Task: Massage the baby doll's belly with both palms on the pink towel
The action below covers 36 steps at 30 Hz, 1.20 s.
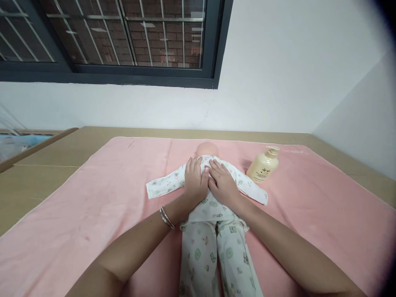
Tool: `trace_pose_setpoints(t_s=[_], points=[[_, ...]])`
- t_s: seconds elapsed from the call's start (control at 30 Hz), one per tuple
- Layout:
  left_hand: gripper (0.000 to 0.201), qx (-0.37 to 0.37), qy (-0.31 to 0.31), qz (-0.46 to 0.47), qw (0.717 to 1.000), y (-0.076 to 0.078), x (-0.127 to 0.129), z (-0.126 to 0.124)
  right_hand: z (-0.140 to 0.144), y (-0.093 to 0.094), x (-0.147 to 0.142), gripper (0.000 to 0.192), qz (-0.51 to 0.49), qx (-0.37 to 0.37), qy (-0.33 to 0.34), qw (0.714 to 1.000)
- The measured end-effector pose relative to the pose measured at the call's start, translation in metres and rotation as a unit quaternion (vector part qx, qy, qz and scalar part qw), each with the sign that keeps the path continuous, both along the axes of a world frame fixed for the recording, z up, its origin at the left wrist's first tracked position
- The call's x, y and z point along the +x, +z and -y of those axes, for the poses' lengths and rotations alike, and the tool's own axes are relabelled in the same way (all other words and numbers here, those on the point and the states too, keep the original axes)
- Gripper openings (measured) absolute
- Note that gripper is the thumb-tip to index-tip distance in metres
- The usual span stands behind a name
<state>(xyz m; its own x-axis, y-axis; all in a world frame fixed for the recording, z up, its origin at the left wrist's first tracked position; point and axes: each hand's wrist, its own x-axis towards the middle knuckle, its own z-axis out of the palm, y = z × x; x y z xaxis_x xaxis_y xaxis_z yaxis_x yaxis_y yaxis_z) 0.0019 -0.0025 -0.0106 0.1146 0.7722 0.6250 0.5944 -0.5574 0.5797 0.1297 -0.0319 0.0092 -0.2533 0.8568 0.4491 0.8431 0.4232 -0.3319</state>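
Both hands, left hand [195,181] and right hand [222,183], lay flat, fingers released, on the soft, light, white-pyjamaed baby doll [213,210]; best gripped around its torso.

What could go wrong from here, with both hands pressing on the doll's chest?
1. The pump bottle lies tilted on the pink towel close to the doll's sleeve; a sweep of the right hand might knock it or make it leak.
2. The towel could bunch and slide on the table under the pressing left hand.
3. The doll's head is mostly hidden behind the hands, so its position is hard to check.
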Motion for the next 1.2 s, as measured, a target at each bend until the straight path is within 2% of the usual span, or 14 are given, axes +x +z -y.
trace_pose_setpoints(t_s=[0.6,0.8,0.87,0.97,1.03,1.1,1.2], points=[[0.046,0.005,0.003,-0.009,1.000,0.003,0.000,0.000,0.001,0.002,0.000,0.042,0.003,0.001,-0.001,1.000],[0.046,0.013,0.001,-0.012,1.000,-0.002,-0.002,-0.005,0.001,0.007,-0.001,0.044,0.025,-0.026,-0.002,0.999],[0.047,0.012,-0.002,-0.014,1.000,-0.004,-0.003,-0.007,0.005,0.017,0.002,0.045,0.046,-0.045,0.014,0.998],[0.047,-0.002,0.004,-0.014,1.000,0.003,-0.001,0.000,0.015,0.047,0.017,0.047,0.063,-0.056,0.031,0.996],[0.047,-0.022,-0.012,-0.011,1.000,0.017,0.004,0.013,0.026,0.072,0.036,0.050,0.056,-0.048,0.003,0.997],[0.048,-0.053,-0.058,0.000,0.997,0.036,0.012,0.031,0.036,0.095,0.062,0.051,0.041,-0.040,-0.044,0.997],[0.052,-0.136,-0.136,0.056,0.980,0.065,0.032,0.049,0.045,0.116,0.104,0.054,0.035,-0.044,-0.125,0.991]])
